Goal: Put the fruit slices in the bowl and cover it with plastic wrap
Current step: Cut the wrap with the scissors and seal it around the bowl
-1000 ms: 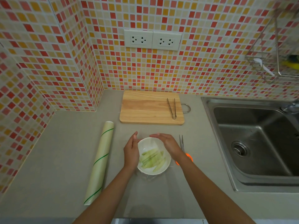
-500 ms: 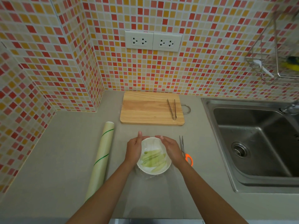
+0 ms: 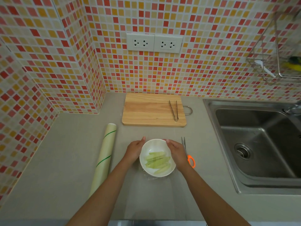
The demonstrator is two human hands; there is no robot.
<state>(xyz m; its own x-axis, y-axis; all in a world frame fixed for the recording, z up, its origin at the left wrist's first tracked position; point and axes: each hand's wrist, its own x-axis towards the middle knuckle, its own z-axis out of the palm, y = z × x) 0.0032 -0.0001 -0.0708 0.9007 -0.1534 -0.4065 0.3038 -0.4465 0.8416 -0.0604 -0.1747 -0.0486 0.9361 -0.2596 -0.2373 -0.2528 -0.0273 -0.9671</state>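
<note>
**Both palms against the bowl**

The grey counter [image 3: 65, 160] runs from the tiled corner to the steel sink [image 3: 254, 144]. The wooden cutting board [image 3: 149, 110] sits by the wall with metal tongs [image 3: 174, 110] on it. The plastic wrap roll [image 3: 104, 157] lies to my left. The white bowl [image 3: 154, 145] holds the green fruit slices [image 3: 158, 161]. My left hand [image 3: 134, 150] and right hand [image 3: 176, 151] press flat on its sides, fingers extended. Orange-handled scissors [image 3: 189, 154] lie just beside my right hand.

Home kitchen: mosaic-tiled wall [image 3: 211, 46], steel sink [image 3: 260, 144], wooden cutting board [image 3: 149, 111], grey countertop [image 3: 57, 160].
</note>
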